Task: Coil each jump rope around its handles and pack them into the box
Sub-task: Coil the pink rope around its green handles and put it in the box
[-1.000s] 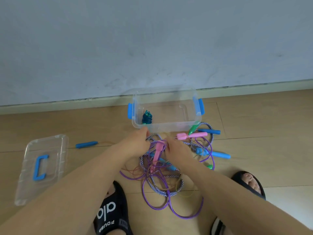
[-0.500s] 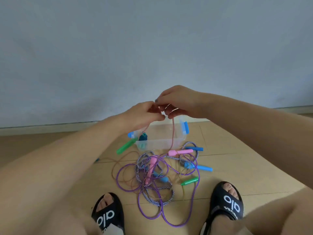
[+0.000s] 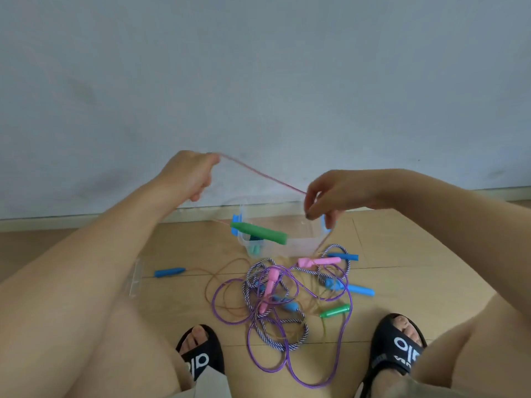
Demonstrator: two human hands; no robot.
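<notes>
Both hands stretch a thin pink cord in the air above a tangle of jump ropes.

The tangle lies on the wooden floor just in front of the clear box; a green handle hangs before the box, and a blue handle lies apart at left. The left hand grips the cord in a closed fist; the right hand pinches it between curled fingertips.

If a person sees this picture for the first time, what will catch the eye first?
First, the thin pink cord stretched in the air between the left hand and right hand, both pinching it. Below it, a green handle dangles in front of the clear box. Nearer, a tangled pile of ropes lies on the floor between the feet.
</notes>
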